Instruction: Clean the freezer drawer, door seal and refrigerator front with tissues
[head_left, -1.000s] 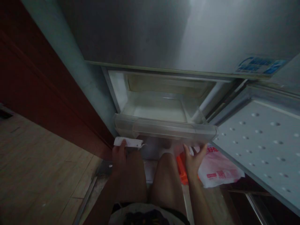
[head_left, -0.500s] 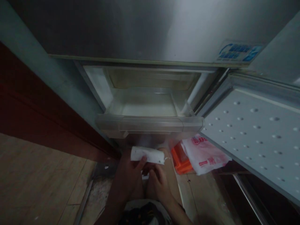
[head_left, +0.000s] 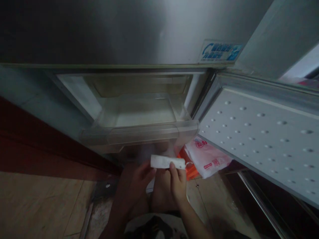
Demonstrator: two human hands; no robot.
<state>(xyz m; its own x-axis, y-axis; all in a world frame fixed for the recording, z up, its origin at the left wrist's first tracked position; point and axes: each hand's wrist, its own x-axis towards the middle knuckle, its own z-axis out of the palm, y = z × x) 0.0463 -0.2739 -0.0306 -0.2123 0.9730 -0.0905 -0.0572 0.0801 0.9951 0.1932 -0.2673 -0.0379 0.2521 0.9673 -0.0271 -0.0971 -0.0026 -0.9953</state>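
- The left hand pinches the left end of a folded white cloth, fingers curled round it, just below the front lip of the clear drawer.
- The right hand grips the cloth's right end between thumb and fingers, also just under the drawer.
- The cloth hangs level between both hands, in front of the drawer and apart from it.
- The drawer is pulled out of the open fridge compartment.
- To the right of the drawer, the fridge door stands open.
- Below the drawer's right corner, a white plastic bag lies over an orange item on the floor.
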